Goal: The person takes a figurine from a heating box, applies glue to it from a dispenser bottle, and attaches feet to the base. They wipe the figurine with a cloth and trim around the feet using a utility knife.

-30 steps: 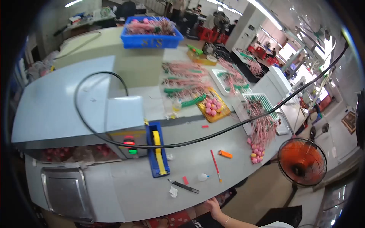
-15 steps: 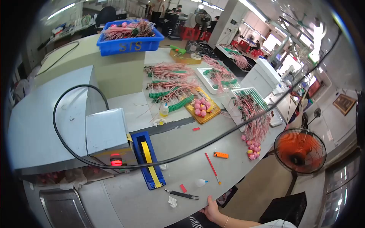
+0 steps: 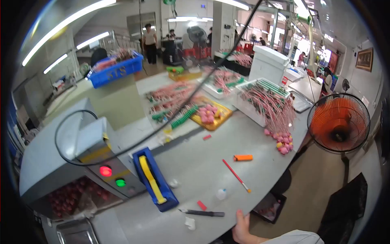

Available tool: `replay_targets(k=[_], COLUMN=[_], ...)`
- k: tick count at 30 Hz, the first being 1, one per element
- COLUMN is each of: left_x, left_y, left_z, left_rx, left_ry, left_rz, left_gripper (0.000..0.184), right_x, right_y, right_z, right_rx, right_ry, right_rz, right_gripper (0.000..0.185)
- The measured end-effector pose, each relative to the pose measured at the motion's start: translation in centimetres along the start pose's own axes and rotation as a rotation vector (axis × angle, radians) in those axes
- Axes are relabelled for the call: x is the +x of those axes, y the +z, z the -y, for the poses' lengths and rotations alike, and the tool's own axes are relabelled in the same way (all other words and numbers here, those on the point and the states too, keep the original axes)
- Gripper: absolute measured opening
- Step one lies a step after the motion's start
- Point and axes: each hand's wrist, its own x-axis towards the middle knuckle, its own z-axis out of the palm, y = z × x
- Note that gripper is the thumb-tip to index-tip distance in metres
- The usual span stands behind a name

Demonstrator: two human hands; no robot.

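Observation:
My right hand grips the near edge of the grey table, thumb on top and fingers mostly hidden below. My left hand is out of view. To the left of my right hand lies a black craft knife, with a crumpled white scrap and a small red piece beside it. A small clear bottle lies farther in. Beyond it are a thin red brush and an orange lighter. A blue tape dispenser with yellow tape stands left of them.
A grey machine with lit red and green buttons stands at left. Farther back are a yellow tray of pink pieces and bundles of pink wires. An orange fan stands at right. A black cable crosses the view.
My view has tilted up and turned, so the machine's buttons and more of the room show. My right hand stays at the table edge. The objects near it lie as before.

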Motion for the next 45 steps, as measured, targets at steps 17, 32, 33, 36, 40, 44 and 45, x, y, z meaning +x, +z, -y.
replay_targets(k=[17, 32, 33, 36, 40, 44, 45], left_x=[-26.1, -38.5, -38.1, -36.0, -32.6, -30.0, -29.5], left_y=[-1.6, -4.7, -5.8, -9.5, -14.6, -19.7, -21.1], left_z=[-0.9, -29.4, -30.0, -32.6, -35.0, -36.1, -36.3], left_rx=[0.277, -0.408, -0.299, -0.313, -0.3, -0.183, -0.105], left_ry=[-0.025, 0.2, 0.289, 0.41, 0.505, 0.521, 0.523], left_rz=[0.046, 0.528, 0.475, 0.339, 0.216, 0.104, 0.102], left_gripper=[0.015, 0.019, 0.017, 0.017, 0.015, 0.014, 0.014], right_x=[-0.3, 0.8, 0.6, 0.3, -0.1, -0.1, -0.3], right_y=[-1.1, -2.2, -2.2, -1.5, -0.2, 0.4, 1.0], right_z=[0.2, -0.6, -0.6, -0.6, -0.8, -1.6, -1.4], right_rx=[0.111, 0.029, 0.004, -0.049, -0.033, 0.013, -0.023], right_ry=[-0.107, -0.132, -0.139, -0.143, -0.103, -0.095, -0.135], right_rz=[0.175, 0.222, 0.202, 0.152, 0.116, 0.108, 0.148], right_gripper=[0.054, 0.055, 0.055, 0.044, 0.043, 0.052, 0.056])
